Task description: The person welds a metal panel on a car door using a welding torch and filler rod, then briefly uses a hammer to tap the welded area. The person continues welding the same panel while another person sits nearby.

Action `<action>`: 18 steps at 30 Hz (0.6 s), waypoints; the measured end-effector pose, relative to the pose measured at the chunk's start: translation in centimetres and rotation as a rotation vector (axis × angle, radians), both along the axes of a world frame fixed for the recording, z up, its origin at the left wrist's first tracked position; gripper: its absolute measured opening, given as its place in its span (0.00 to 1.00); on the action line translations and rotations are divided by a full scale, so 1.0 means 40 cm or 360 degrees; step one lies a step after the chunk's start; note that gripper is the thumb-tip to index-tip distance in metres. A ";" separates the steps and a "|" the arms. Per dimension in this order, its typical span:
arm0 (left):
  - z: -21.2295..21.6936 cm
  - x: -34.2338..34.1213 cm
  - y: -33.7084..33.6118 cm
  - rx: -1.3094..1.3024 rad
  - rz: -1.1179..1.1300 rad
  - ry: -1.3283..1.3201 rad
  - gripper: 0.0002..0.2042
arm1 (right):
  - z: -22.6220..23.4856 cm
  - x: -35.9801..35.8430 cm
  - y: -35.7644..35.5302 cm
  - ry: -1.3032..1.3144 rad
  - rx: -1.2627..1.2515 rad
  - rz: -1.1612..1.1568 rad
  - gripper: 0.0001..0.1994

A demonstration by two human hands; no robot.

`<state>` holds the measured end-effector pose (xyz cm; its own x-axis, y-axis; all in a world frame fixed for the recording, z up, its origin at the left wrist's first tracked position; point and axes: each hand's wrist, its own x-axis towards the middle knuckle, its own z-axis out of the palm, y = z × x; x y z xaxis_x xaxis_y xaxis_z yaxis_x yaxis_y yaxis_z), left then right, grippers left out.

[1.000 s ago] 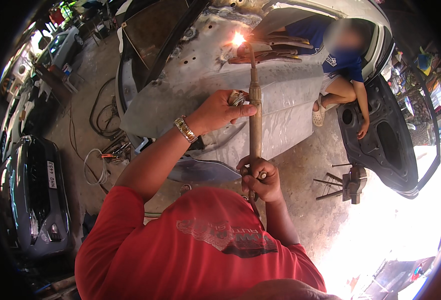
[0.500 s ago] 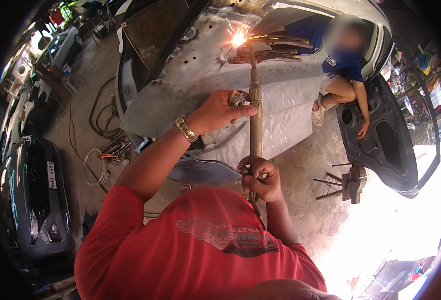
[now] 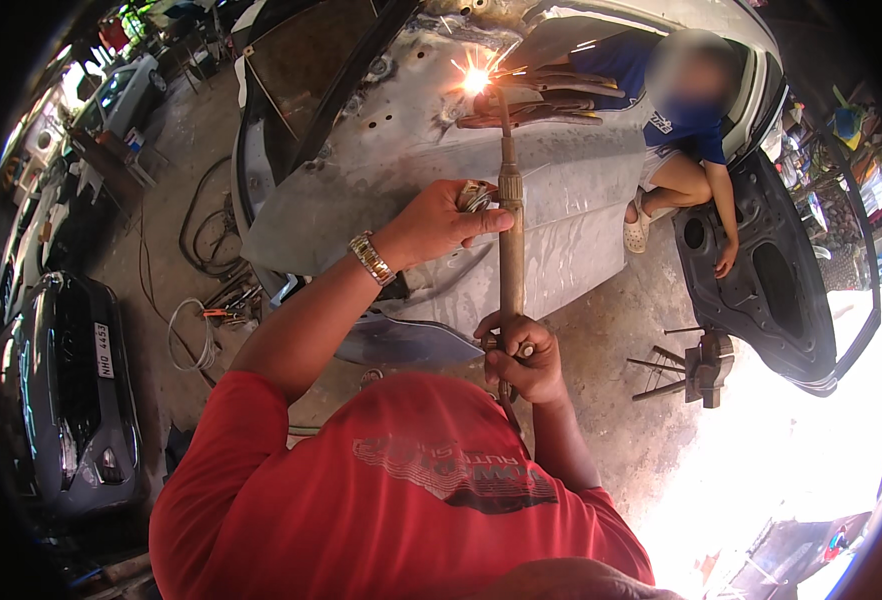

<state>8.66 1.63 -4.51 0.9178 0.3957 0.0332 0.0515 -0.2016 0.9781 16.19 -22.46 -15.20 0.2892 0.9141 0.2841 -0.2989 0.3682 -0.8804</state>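
A scuffed, dull-brass torch (image 3: 512, 270) points toward twelve o'clock, its shaft pinched by the left hand (image 3: 449, 222), its base clenched by the right hand (image 3: 524, 360). Sparking glare (image 3: 476, 80) obscures its tip.

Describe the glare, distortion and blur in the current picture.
Head view: sparks glare white near the torch; head view, lower right: strong light washes out the floor; head view: the scene bends toward black corners; head view: blur covers a co-worker's head.
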 end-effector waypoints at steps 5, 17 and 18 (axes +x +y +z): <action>0.004 -0.001 0.002 -0.0003 -0.0005 0.0014 0.21 | 0.002 -0.001 0.003 0.0006 0.0001 0.0003 0.14; 0.006 0.000 0.001 0.0011 -0.0011 -0.0009 0.21 | 0.003 0.004 -0.001 0.0061 -0.0017 0.0048 0.13; 0.004 0.000 0.001 0.0013 -0.0006 -0.0010 0.21 | 0.003 0.005 -0.001 0.0060 -0.0024 0.0048 0.13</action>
<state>8.67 1.69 -4.34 0.9191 0.3918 0.0423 0.0445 -0.2098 0.9767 16.37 -22.49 -15.08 0.2718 0.9266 0.2599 -0.3429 0.3456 -0.8735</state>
